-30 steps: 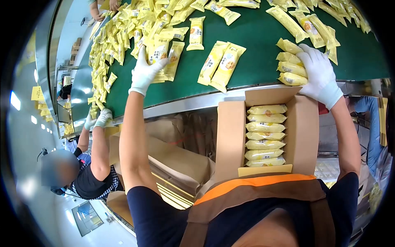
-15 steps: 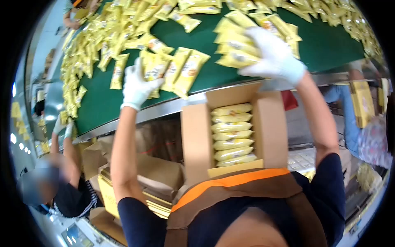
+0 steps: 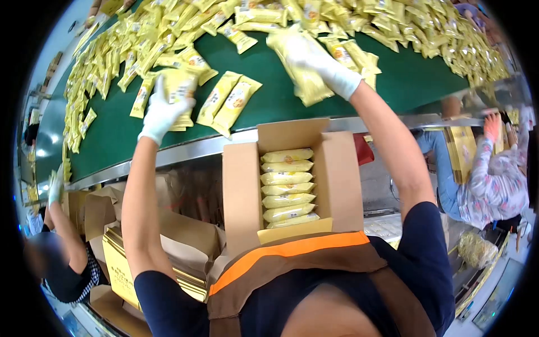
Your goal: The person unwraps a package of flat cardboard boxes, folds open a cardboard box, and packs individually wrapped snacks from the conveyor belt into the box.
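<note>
From where I stand, the left hand (image 3: 161, 115), gloved in white, is partly closed, thumb and fingers about a small stack of packets (image 3: 181, 85) on the near side of the green worktop (image 3: 398, 90). The right hand (image 3: 324, 64), blurred, curls over a yellow bundle (image 3: 306, 87); how tightly, I can't tell. Two loose packets (image 3: 229, 104) lie between them, and an open box (image 3: 240, 191) below holds a neat row (image 3: 287, 188) of more.
</note>
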The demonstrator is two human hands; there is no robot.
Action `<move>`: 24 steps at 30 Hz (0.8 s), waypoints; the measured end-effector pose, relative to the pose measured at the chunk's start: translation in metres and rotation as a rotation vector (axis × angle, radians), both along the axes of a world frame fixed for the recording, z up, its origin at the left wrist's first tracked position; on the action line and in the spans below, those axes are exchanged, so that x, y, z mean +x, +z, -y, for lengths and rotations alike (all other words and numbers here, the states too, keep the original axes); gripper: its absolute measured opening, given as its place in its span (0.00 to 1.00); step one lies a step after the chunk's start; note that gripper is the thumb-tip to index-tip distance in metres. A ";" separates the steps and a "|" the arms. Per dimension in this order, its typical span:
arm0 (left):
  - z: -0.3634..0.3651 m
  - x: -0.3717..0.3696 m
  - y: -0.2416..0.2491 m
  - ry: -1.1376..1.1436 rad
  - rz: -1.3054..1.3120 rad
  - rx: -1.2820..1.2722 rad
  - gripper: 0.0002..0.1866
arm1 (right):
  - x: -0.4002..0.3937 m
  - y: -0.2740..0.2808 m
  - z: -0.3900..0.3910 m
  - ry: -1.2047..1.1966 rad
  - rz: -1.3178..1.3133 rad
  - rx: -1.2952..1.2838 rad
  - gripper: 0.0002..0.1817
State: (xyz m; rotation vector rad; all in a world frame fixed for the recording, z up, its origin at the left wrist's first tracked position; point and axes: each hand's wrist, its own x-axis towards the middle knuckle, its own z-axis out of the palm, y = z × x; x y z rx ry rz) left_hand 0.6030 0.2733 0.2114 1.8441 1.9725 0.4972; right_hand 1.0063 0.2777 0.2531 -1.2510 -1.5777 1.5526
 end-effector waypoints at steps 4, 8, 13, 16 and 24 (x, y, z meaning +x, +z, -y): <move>0.040 0.020 0.059 0.039 1.093 -0.029 0.38 | -0.001 0.029 0.026 -0.204 -0.981 -0.236 0.37; 0.089 0.052 0.089 -0.058 1.699 -0.117 0.38 | -0.006 0.052 0.065 -0.137 -1.122 -0.159 0.37; 0.126 0.081 0.102 -0.177 1.990 -0.248 0.45 | 0.020 0.083 0.115 0.042 -0.212 0.221 0.38; 0.139 0.091 0.113 -0.232 2.135 -0.361 0.46 | -0.019 0.130 0.160 0.548 1.149 0.691 0.41; 0.156 0.130 0.106 -0.221 1.567 -0.416 0.45 | -0.069 0.014 0.208 0.872 0.974 0.425 0.34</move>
